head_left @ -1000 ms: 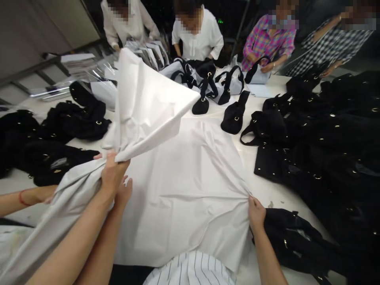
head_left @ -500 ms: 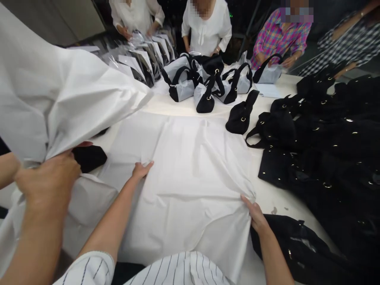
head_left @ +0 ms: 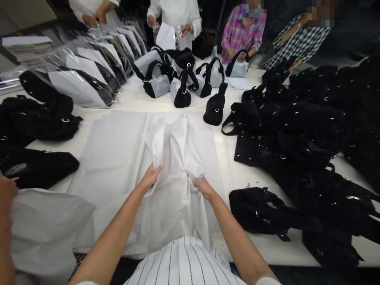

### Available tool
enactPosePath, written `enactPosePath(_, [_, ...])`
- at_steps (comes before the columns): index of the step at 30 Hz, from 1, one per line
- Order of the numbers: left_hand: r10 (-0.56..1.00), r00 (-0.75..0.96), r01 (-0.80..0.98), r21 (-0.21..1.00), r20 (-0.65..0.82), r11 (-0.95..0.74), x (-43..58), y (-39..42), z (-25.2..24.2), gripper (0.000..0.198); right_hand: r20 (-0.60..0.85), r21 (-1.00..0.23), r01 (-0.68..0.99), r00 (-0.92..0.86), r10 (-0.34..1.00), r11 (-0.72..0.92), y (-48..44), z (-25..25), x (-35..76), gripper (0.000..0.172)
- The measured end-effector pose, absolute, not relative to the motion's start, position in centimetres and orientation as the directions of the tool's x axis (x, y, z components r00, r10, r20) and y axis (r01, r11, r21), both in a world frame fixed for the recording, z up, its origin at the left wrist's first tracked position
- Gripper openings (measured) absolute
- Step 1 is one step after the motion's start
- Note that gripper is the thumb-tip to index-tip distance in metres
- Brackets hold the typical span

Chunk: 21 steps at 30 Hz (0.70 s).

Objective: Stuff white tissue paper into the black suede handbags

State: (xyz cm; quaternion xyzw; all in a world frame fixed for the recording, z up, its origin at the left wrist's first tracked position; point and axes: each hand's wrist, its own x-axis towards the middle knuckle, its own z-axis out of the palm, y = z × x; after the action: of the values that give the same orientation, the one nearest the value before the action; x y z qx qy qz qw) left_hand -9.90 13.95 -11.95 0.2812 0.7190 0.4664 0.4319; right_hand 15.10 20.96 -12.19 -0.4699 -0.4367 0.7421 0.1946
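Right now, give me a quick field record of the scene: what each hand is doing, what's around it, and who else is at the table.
left hand: gripping a raised fold of the large white tissue paper sheet
right hand: pinching the same sheet's bunched middle
sheet state: edges flat on the white table, centre pulled up into creases
right of sheet: pile of black fabric handbags with gold rings
far left: handbags in clear plastic sleeves
far centre: black-and-grey handbags stuffed with paper
others: four people standing at the far edge

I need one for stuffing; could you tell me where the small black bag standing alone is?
The small black bag stands beyond the white paper sheet's far right corner.
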Motion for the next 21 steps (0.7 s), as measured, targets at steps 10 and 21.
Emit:
enactPosePath(10, [0.774,-0.410,-0.457,0.843,-0.483,0.284,1.2,12.9,-8.3,0.054,-0.332,-0.923,0.023,-0.552,0.765,-0.384,14.6,-9.4,12.9,0.040])
enactPosePath(21, [0.871,-0.489,0.160,0.977,-0.043,0.138,4.6,9.6,3.0,0.035,-0.338,-0.827,-0.178,-0.600,0.725,-0.533,13.7,-4.1,18.1,0.053])
